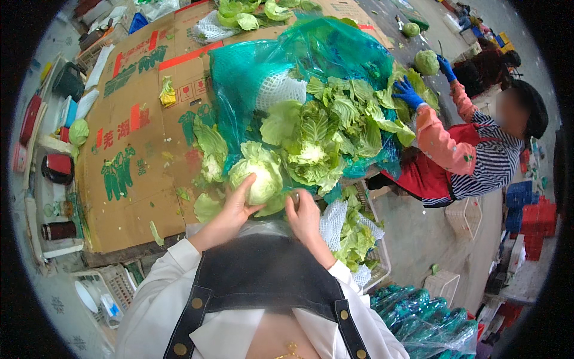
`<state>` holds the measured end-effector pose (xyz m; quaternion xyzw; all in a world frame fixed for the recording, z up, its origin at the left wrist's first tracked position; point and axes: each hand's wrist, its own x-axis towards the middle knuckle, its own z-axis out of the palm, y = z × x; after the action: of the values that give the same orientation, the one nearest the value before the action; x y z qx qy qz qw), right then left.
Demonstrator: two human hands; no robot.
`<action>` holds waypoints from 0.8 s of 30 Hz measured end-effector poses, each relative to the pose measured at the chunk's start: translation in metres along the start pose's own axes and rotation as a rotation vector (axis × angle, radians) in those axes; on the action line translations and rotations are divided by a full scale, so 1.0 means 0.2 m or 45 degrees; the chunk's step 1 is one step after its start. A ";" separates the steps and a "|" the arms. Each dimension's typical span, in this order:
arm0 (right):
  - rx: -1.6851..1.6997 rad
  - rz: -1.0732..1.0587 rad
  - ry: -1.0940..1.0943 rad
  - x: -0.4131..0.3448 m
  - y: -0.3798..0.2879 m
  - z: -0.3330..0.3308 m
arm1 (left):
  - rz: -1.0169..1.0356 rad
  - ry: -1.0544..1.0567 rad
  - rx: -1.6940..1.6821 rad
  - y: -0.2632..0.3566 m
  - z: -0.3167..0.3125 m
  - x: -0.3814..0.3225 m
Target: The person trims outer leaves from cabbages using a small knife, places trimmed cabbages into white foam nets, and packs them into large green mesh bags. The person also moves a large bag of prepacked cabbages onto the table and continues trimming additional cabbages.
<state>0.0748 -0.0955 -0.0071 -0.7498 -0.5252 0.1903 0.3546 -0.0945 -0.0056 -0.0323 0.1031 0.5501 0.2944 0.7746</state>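
My left hand (240, 202) is closed around the lower left side of a pale green cabbage head (260, 175) at the table's near edge. Beside it, my right hand (301, 208) is curled around a small object whose end shows at the fingers; what it is cannot be told. A loose green outer leaf (274, 204) hangs between the two hands. Heaped cabbage leaves (336, 121) lie just beyond, on a green plastic bag (233, 67) with a white foam net (280, 89). Further leaves (208, 143) lie left of the cabbage.
Flattened cardboard (130, 179) covers the table. A co-worker (475, 148) in blue gloves handles another cabbage (426, 62) at the right. A plastic crate (383, 256) with leaves and foam nets stands below the table, near my right arm. One cabbage (79, 132) rests at the far left edge.
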 end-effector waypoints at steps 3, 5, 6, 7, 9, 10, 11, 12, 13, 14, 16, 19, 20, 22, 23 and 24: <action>0.025 -0.170 0.176 0.10 -0.06 0.03 | 0.118 -0.142 0.084 -0.05 -0.06 0.01; 0.101 -0.093 0.100 0.17 -0.09 0.04 | 0.220 -0.337 0.048 -0.07 -0.12 0.01; 0.177 0.002 -0.001 0.20 -0.10 0.03 | 0.193 -0.341 0.072 -0.08 -0.15 0.02; 0.235 0.155 -0.135 0.22 -0.11 0.01 | 0.199 -0.414 0.026 -0.06 -0.19 0.02; 0.443 0.289 -0.220 0.26 -0.10 -0.05 | 0.216 -0.548 -0.076 -0.04 -0.25 0.00; 0.731 0.283 -0.248 0.28 -0.08 -0.09 | 0.244 -0.570 -0.036 -0.01 -0.26 0.00; 1.006 0.343 -0.295 0.29 -0.07 -0.13 | 0.182 -0.631 -0.197 0.01 -0.26 -0.02; 1.072 0.380 -0.199 0.30 -0.05 -0.17 | 0.127 -0.676 -0.332 0.05 -0.27 -0.05; 1.205 0.375 -0.195 0.32 -0.04 -0.21 | 0.075 -0.692 -0.443 0.08 -0.26 -0.08; 1.134 0.415 -0.058 0.33 -0.02 -0.23 | 0.017 -0.894 -0.482 0.12 -0.25 -0.12; 1.035 0.397 0.024 0.37 0.00 -0.25 | -0.098 -1.243 -0.504 0.20 -0.22 -0.18; 0.630 0.251 0.163 0.40 -0.02 -0.25 | 0.030 -1.209 -0.246 0.21 -0.21 -0.28; 0.357 0.226 0.181 0.41 -0.04 -0.25 | 0.156 -0.979 -0.030 0.21 -0.22 -0.28; -0.166 0.063 0.190 0.40 -0.11 -0.26 | 0.145 -0.743 -0.063 0.18 -0.25 -0.28; -0.300 -0.079 0.265 0.37 -0.16 -0.27 | 0.162 -0.783 0.004 0.18 -0.26 -0.26; -0.136 -0.181 0.268 0.34 -0.20 -0.30 | 0.174 -0.819 0.059 0.17 -0.26 -0.24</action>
<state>0.1135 -0.0437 0.0687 -0.7443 -0.5464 0.0567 0.3799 -0.1651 -0.0136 0.0024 0.2453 0.2755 0.2855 0.8845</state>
